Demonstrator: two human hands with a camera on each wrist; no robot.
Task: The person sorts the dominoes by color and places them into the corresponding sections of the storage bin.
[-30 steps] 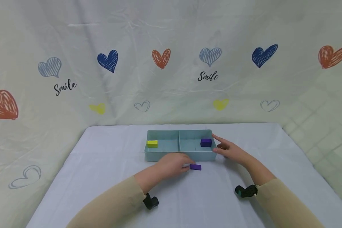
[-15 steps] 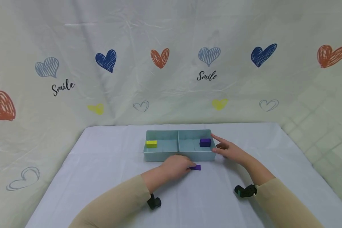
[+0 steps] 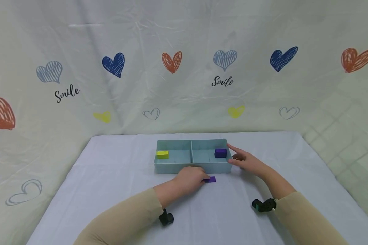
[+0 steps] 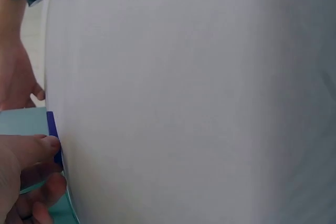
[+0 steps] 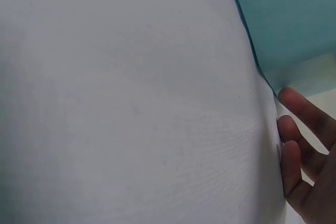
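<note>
My left hand (image 3: 187, 179) pinches the left end of a small flat purple block (image 3: 212, 179) on the table, just in front of a pale blue two-compartment box (image 3: 168, 168). The left wrist view shows thumb and fingers on that purple block (image 4: 52, 123); part of it is hidden behind them. At the box's right end, my right hand (image 3: 248, 162) touches the wall with fairly straight, spread fingers. A yellow block (image 3: 163, 154) lies in the left compartment. A thicker dark purple block (image 3: 220, 153) lies in the right one.
A white cloth covers the table (image 3: 110, 166). Behind it hangs a pale curtain (image 3: 190, 115) printed with hearts and "Smile". A small black camera sits on each wrist.
My left hand has moved slightly right and its fingers have closed onto the flat purple block. The right hand stays at the box's end. The view has shifted a little.
</note>
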